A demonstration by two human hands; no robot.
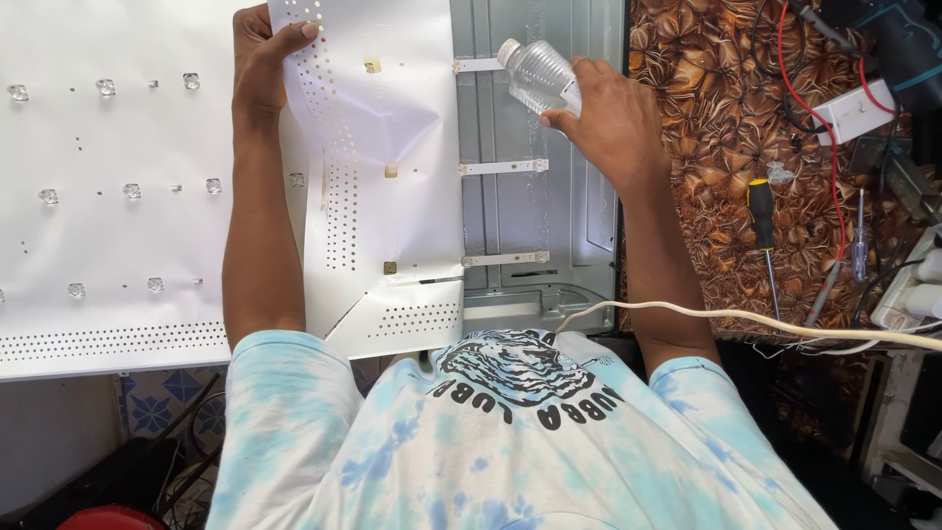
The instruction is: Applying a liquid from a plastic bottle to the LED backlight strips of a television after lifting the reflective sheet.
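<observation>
My left hand [263, 57] grips the edge of a white reflector sheet [388, 147] and holds it folded back off a flat panel. Under the lifted part lies a grey metal back plate [510, 211] with thin white strips [503, 167] across it. My right hand [608, 123] holds a small clear plastic bottle [538, 74], tilted with its white cap toward the plate. The flat part of the sheet [108, 236] at left shows several small clear lenses.
A brown leaf-patterned cloth [706, 98] covers the table at right. On it lie a black-and-yellow screwdriver [762, 221], a thin clear-handled screwdriver [860, 240], red wires [834, 147] and a white box [856, 110]. A cream cable [765, 319] runs across in front.
</observation>
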